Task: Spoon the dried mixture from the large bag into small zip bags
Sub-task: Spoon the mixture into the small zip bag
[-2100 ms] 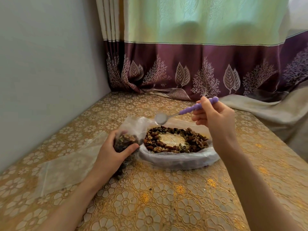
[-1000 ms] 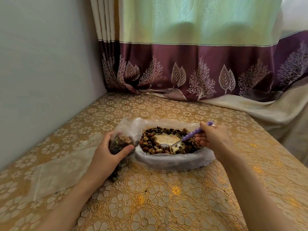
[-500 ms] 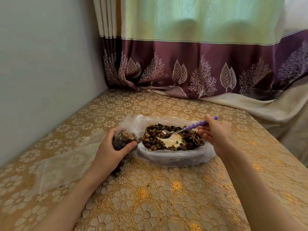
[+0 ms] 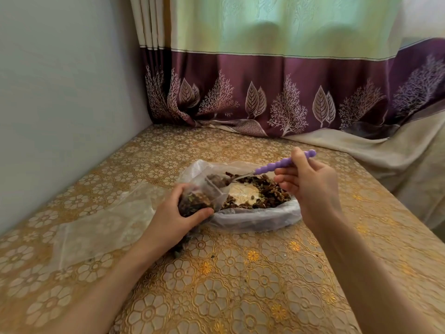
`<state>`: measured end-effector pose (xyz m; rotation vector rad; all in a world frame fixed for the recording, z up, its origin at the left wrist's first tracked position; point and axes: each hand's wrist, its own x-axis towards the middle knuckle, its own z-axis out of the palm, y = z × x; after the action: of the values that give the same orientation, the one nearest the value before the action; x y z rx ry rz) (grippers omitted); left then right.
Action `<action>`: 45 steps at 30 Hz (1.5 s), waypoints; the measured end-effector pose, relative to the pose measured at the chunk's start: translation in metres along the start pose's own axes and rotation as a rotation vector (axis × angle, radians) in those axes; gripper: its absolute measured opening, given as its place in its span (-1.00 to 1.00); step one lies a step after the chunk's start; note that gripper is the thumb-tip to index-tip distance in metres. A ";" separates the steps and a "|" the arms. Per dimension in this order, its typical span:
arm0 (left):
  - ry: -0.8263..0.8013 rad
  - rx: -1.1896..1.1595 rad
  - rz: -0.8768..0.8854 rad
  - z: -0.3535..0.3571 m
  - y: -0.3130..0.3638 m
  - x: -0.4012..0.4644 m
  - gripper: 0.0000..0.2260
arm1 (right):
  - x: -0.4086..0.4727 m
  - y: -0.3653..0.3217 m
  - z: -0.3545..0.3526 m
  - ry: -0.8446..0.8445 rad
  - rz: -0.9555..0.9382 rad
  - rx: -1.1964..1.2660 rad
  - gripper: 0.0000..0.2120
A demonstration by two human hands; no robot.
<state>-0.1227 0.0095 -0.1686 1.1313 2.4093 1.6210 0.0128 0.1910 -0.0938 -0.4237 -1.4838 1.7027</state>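
We see our left hand point(image 4: 177, 220) wrapped around a small zip bag point(image 4: 199, 196), fingers and thumb curled about its lower half, where the dark dried mixture already sits. The bag stands tilted on the tabletop point(image 4: 240, 285), its open mouth leaning toward the large bag point(image 4: 260, 219), which it touches on the left side.

Our right hand point(image 4: 313, 189) pinches the purple beaded handle of a spoon point(image 4: 272, 168) between thumb and fingers, the other fingers loosely curled beneath it. The spoon slants down and to the left, and its bowl, loaded with mixture, sits inside the mouth of the small bag.

The large bag lies open on the tabletop with its rim rolled down. The dried mixture point(image 4: 269, 194) forms a ring inside it, leaving a pale bare patch in the middle.

To the left of our left forearm some clear empty bags point(image 4: 103, 220) lie flat on the gold floral cloth. We cannot tell how many there are. Behind the tabletop hangs a curtain point(image 4: 277, 68), pale green above and purple with leaf and tree patterns below, and a plain wall point(image 4: 60, 92) runs along the left.
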 end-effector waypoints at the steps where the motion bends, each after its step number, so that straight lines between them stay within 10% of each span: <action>1: -0.003 -0.002 -0.004 0.000 0.000 0.000 -0.45 | -0.005 0.001 0.005 -0.037 -0.031 -0.010 -0.73; 8: 0.004 -0.025 -0.007 -0.001 0.002 -0.001 -0.53 | -0.023 0.004 0.012 -0.227 -0.222 -0.058 -0.79; 26: 0.083 -0.062 -0.025 -0.006 0.004 0.001 -0.58 | -0.008 0.034 -0.022 0.130 -0.142 -0.015 -0.77; 45: 0.054 0.038 -0.067 -0.016 -0.005 0.006 -0.46 | -0.014 0.054 -0.010 -0.061 0.054 -0.181 -0.63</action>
<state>-0.1363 -0.0010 -0.1631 1.0131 2.4929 1.6124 0.0094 0.1880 -0.1499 -0.5153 -1.6920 1.6419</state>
